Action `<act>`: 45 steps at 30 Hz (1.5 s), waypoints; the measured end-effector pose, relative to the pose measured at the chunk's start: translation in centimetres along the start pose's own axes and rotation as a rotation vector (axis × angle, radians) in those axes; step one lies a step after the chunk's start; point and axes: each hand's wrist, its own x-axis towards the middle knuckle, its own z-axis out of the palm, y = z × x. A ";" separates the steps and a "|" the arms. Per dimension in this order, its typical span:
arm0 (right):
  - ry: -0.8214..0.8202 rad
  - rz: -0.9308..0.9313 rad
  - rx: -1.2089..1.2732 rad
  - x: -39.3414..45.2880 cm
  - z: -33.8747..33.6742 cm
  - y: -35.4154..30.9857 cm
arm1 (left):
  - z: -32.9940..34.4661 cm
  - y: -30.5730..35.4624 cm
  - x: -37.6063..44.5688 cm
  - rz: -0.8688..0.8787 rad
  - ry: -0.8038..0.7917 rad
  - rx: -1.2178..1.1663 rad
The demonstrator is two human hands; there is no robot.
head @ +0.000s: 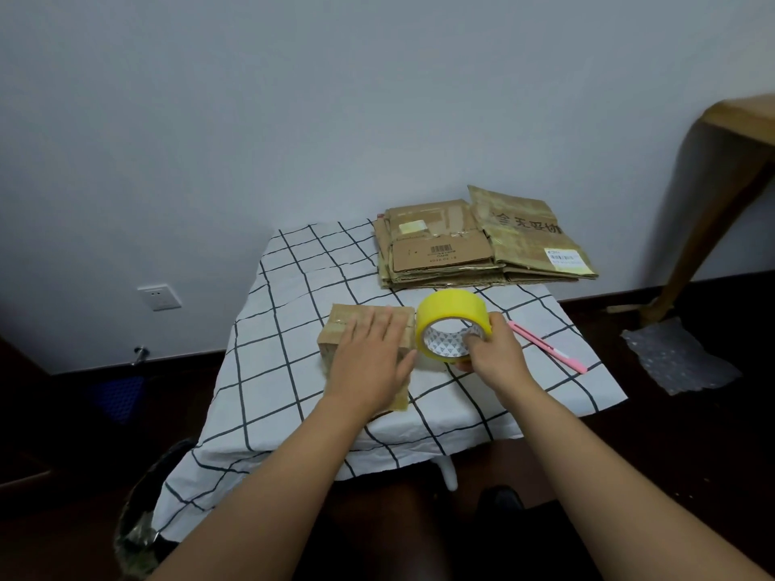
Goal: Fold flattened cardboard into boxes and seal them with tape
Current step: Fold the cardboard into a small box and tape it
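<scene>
A small folded cardboard box (340, 327) sits in the middle of the checked tablecloth. My left hand (371, 360) lies flat on its top with the fingers spread and straight. Right beside the box, my right hand (492, 354) grips a yellow tape roll (451, 316), fingers hooked through its core, and the roll stands on edge against the box's right side. A stack of flattened cardboard (482, 245) lies at the table's far right corner.
A pink utility knife (549, 348) lies on the cloth (272, 350) just right of my right hand. A wooden furniture leg (713, 211) and a sheet of bubble wrap (675, 356) are on the dark floor at the right. A wall socket (159, 297) is on the left.
</scene>
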 end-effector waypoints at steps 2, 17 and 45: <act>-0.032 -0.019 -0.043 -0.3 0.0 0.0 | 0.1 -0.7 -0.1 0.040 -0.022 -0.001; 0.019 -0.350 -0.564 -2.2 -2.2 1.2 | 0.3 -1.8 -0.8 0.119 0.020 -0.041; -0.082 -0.318 -0.633 -1.9 -1.3 1.0 | 1.2 0.8 0.5 -0.156 0.300 -0.359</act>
